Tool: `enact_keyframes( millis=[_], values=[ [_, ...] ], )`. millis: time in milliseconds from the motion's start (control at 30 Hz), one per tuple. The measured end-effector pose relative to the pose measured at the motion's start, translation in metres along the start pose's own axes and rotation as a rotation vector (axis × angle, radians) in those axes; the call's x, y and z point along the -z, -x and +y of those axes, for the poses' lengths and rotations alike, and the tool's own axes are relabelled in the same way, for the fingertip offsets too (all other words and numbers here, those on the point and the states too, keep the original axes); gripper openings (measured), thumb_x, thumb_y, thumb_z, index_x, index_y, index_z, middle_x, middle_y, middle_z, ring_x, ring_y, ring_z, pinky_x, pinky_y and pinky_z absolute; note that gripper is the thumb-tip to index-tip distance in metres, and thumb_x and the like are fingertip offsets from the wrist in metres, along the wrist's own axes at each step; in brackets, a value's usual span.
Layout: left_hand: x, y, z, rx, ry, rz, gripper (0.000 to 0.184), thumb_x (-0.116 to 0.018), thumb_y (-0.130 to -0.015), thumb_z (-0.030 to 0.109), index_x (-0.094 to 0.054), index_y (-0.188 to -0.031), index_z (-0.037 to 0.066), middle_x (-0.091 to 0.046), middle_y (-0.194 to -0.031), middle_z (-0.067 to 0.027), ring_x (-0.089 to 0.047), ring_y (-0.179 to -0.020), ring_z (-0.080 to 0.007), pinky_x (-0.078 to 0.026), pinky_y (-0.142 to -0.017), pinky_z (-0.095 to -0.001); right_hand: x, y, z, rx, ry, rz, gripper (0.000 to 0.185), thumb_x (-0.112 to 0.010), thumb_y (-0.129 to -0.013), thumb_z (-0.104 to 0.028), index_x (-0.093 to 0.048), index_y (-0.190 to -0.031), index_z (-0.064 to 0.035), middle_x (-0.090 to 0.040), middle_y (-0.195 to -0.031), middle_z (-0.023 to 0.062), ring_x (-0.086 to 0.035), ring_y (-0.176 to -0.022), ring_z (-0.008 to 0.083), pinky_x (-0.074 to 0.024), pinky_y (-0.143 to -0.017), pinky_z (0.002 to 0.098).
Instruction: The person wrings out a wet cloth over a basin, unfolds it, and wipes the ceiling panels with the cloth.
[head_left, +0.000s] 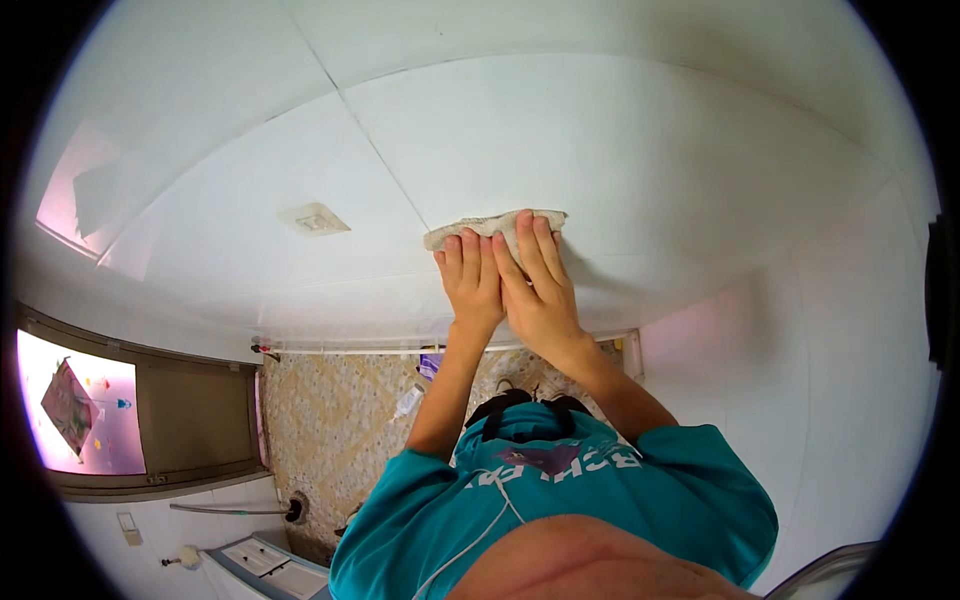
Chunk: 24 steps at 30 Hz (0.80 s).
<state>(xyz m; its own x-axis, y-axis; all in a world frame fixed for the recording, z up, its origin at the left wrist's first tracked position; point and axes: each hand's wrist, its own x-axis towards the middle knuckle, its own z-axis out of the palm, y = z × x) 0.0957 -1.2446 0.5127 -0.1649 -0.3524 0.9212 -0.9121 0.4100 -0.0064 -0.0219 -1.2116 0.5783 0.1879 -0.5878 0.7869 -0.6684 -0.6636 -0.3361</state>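
A beige cloth (470, 229), folded into a wide strip, lies pressed against the white tiled wall (640, 150). My left hand (474, 280) holds its left part, fingers straight and close together on top of it. Beside it, touching at the thumb side, my right hand (540, 295) presses the right part of the cloth with its fingers stretched upward. Both palms face the wall, so the fabric beneath them is hidden. A thin dark tile joint (375, 160) runs down to the cloth's left end.
Left of the cloth is a wall switch plate (316, 219). A white pipe (370, 351) runs along the wall's foot. On the patterned floor (330, 410) lie a white bottle (408, 401) and a purple packet (430, 365). A framed window (80, 400) and a cabinet (270, 565) stand at left.
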Motion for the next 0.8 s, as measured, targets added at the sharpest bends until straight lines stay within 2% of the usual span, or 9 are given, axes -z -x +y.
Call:
enact_keyframes(
  millis=[67, 133, 167, 233, 267, 333, 500, 667, 800],
  values=[
    [-0.002, 0.0, 0.007, 0.037, 0.039, -0.003, 0.05, -0.044, -0.096, 0.021, -0.038, -0.137, -0.006, -0.022, -0.149, -0.0274, -0.011, -0.141, -0.0446, -0.007, -0.111, -0.0586, 0.002, 0.001, 0.003, 0.002, 0.051, 0.02, 0.041, -0.057, -0.083, -0.008, -0.059, -0.124, -0.0082, -0.042, -0.143, 0.0133, -0.038, -0.132, 0.0284, -0.0316, -0.108, 0.0452],
    [0.001, 0.001, 0.006, 0.056, 0.075, -0.005, 0.051, -0.045, -0.096, 0.022, -0.037, -0.137, -0.007, -0.02, -0.149, -0.0286, -0.008, -0.141, -0.0454, -0.003, -0.111, -0.0586, 0.008, -0.003, -0.003, 0.022, 0.102, -0.074, 0.038, -0.058, -0.084, -0.006, -0.059, -0.122, -0.0051, -0.043, -0.14, 0.0196, -0.038, -0.132, 0.035, -0.0284, -0.108, 0.049],
    [0.0, -0.002, 0.008, 0.07, 0.101, -0.003, 0.053, -0.045, -0.095, 0.024, -0.036, -0.137, -0.007, -0.018, -0.149, -0.0299, -0.005, -0.141, -0.0462, 0.0, -0.111, -0.0586, 0.009, -0.003, -0.003, 0.014, 0.118, -0.071, 0.038, -0.058, -0.084, -0.006, -0.059, -0.122, -0.0051, -0.043, -0.14, 0.0196, -0.038, -0.132, 0.035, -0.0284, -0.108, 0.049],
    [-0.001, -0.005, 0.011, 0.042, 0.109, -0.007, 0.054, -0.045, -0.095, 0.024, -0.035, -0.137, -0.008, -0.018, -0.149, -0.031, -0.004, -0.14, -0.0471, 0.002, -0.111, -0.0583, 0.014, -0.005, -0.005, -0.015, 0.186, -0.027, 0.039, -0.058, -0.083, -0.012, -0.061, -0.122, -0.0114, -0.049, -0.138, 0.0103, -0.041, -0.13, 0.0245, -0.0283, -0.109, 0.0428],
    [-0.005, -0.003, 0.014, 0.014, 0.096, -0.016, 0.055, -0.044, -0.095, 0.024, -0.034, -0.137, -0.009, -0.018, -0.148, -0.0321, -0.003, -0.14, -0.048, 0.003, -0.11, -0.058, 0.016, -0.002, 0.001, -0.018, 0.186, -0.024, 0.039, -0.058, -0.083, -0.012, -0.061, -0.122, -0.0114, -0.049, -0.138, 0.0103, -0.041, -0.13, 0.0245, -0.0283, -0.109, 0.0428],
    [0.004, -0.015, 0.017, 0.006, 0.101, -0.019, 0.054, -0.044, -0.094, 0.022, -0.035, -0.136, -0.011, -0.018, -0.148, -0.0324, -0.003, -0.14, -0.048, 0.003, -0.11, -0.058, 0.025, -0.008, -0.003, -0.025, 0.204, -0.024, 0.038, -0.057, -0.083, -0.013, -0.062, -0.12, -0.0125, -0.049, -0.137, 0.0093, -0.041, -0.13, 0.0234, -0.0264, -0.11, 0.0421],
    [-0.02, -0.014, 0.055, -0.038, 0.086, -0.026, 0.049, -0.044, -0.092, 0.017, -0.04, -0.13, -0.013, -0.019, -0.147, -0.0333, -0.003, -0.14, -0.0481, 0.004, -0.11, -0.0576, 0.048, 0.012, 0.04, -0.004, 0.241, -0.034, 0.036, -0.058, -0.083, -0.014, -0.064, -0.119, -0.0133, -0.05, -0.137, 0.0089, -0.041, -0.13, 0.0233, -0.0255, -0.11, 0.0427],
    [-0.04, -0.021, 0.102, -0.08, 0.09, -0.046, 0.042, -0.047, -0.089, 0.016, -0.05, -0.121, -0.012, -0.027, -0.144, -0.0331, -0.006, -0.14, -0.0476, 0.004, -0.111, -0.0568, 0.079, 0.029, 0.08, 0.0, 0.277, -0.024, 0.035, -0.057, -0.084, -0.014, -0.064, -0.118, -0.013, -0.049, -0.137, 0.0098, -0.04, -0.131, 0.0247, -0.0244, -0.111, 0.0447],
    [-0.055, -0.022, 0.129, -0.103, 0.085, -0.043, 0.041, -0.049, -0.088, 0.017, -0.054, -0.12, -0.007, -0.03, -0.145, -0.0271, -0.009, -0.141, -0.0453, 0.004, -0.112, -0.0551, 0.093, 0.043, 0.106, 0.005, 0.29, -0.016, 0.035, -0.058, -0.084, -0.01, -0.063, -0.118, -0.0119, -0.046, -0.14, 0.0119, -0.038, -0.132, 0.0266, -0.0225, -0.111, 0.0462]
  ],
)
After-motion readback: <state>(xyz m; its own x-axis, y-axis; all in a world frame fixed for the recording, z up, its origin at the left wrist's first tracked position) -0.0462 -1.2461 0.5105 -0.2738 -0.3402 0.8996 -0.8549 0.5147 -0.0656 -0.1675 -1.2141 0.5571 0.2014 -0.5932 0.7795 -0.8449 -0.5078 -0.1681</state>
